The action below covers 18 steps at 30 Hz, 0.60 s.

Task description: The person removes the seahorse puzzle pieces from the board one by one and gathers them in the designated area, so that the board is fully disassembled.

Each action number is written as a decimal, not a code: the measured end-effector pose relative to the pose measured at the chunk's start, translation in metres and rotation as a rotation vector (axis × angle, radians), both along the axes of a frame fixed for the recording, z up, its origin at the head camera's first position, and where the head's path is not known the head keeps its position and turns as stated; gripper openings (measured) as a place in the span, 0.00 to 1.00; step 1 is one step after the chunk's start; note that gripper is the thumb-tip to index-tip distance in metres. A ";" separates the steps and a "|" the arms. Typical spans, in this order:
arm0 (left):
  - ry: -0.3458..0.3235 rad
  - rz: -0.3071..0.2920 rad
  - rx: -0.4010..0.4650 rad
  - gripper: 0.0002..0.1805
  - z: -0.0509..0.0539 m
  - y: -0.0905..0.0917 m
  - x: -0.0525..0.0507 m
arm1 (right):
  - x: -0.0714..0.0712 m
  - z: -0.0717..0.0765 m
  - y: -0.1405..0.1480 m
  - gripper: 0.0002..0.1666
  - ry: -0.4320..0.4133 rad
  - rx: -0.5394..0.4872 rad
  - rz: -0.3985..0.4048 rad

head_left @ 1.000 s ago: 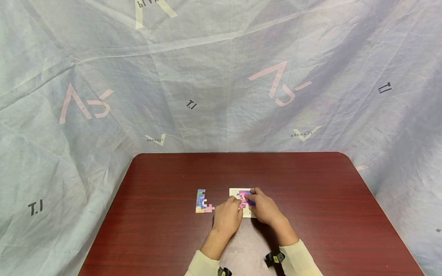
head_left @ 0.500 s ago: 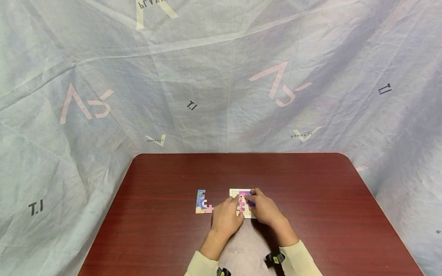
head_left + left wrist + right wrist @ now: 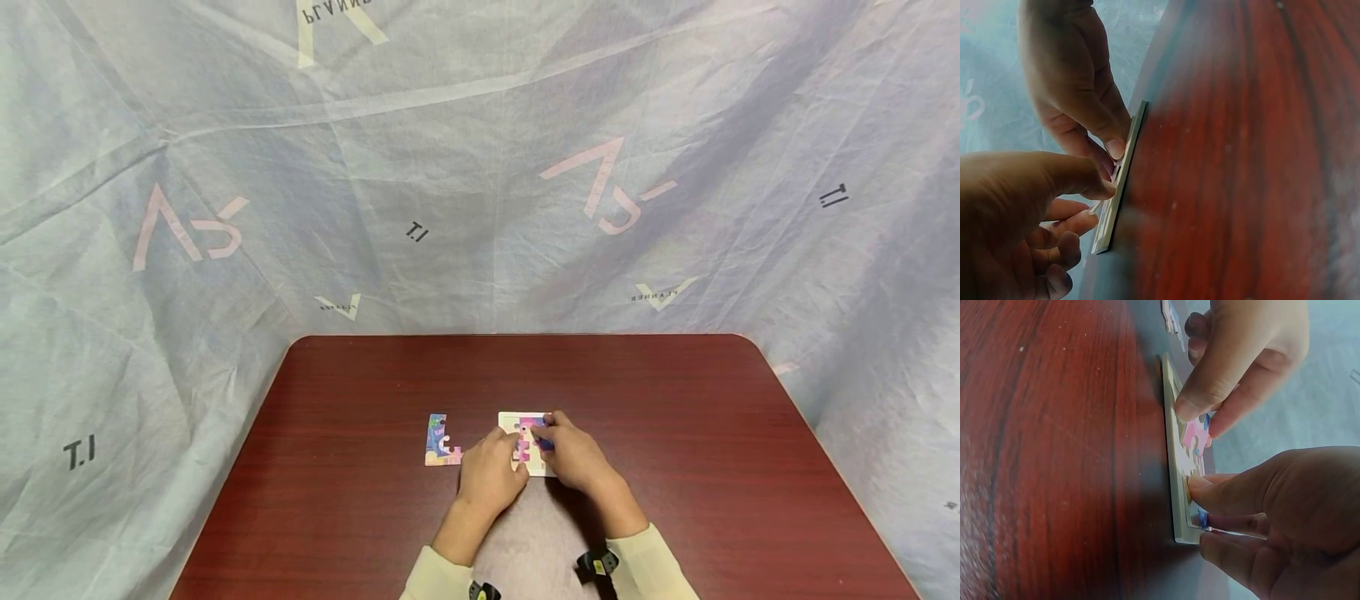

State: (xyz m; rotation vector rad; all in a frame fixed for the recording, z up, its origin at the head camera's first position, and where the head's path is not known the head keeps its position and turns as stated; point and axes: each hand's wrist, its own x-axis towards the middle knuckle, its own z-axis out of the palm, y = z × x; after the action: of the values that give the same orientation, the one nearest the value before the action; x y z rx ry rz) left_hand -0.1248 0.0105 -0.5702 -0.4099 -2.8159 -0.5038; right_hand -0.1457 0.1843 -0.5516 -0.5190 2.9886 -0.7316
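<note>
A small pale-framed jigsaw board lies flat on the table, with pink and blue pieces inside it. My left hand is at its left side; thumb and index finger pinch a pink jigsaw piece, which looks tilted over the board in the right wrist view. My right hand grips the board's right side. Its thumb presses on the board's face near a blue piece, while its other fingers lie along the edge. Hands cover parts of the board in the head view.
Left of the board, several joined jigsaw pieces form an L on the dark red wooden table. Grey printed cloth hangs behind the table and along its sides. Each wrist wears a black camera strap.
My left fingers have drawn slightly left and back, so more of the pink pieces in the board shows. The right hand keeps its place.
</note>
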 end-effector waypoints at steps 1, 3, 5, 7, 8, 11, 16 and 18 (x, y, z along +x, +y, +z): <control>-0.004 -0.001 0.005 0.23 0.000 0.000 0.000 | 0.000 0.000 0.000 0.26 0.002 0.001 -0.001; -0.011 -0.003 0.016 0.23 0.001 -0.001 0.000 | 0.000 0.000 0.000 0.26 0.002 0.003 -0.002; -0.017 -0.007 0.028 0.23 0.002 -0.001 0.000 | 0.000 0.000 0.000 0.26 0.001 0.003 -0.002; -0.023 -0.011 0.042 0.23 0.002 -0.002 0.000 | -0.001 -0.001 0.001 0.26 0.001 0.003 -0.001; -0.026 -0.013 0.046 0.23 0.002 -0.002 0.000 | -0.001 -0.001 0.001 0.26 0.001 0.003 0.000; -0.033 -0.015 0.055 0.23 0.002 -0.003 0.000 | -0.001 -0.001 0.001 0.26 0.002 0.005 0.003; -0.037 -0.017 0.058 0.24 0.001 -0.003 -0.001 | 0.000 0.001 0.000 0.26 -0.002 0.006 0.002; -0.036 -0.016 0.058 0.24 0.000 -0.003 -0.001 | -0.001 0.001 0.000 0.26 -0.005 0.006 0.000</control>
State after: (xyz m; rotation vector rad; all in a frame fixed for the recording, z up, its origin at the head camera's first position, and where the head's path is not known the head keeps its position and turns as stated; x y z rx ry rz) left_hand -0.1262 0.0071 -0.5703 -0.4155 -2.8266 -0.6011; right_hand -0.1462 0.1847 -0.5506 -0.5165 2.9853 -0.7224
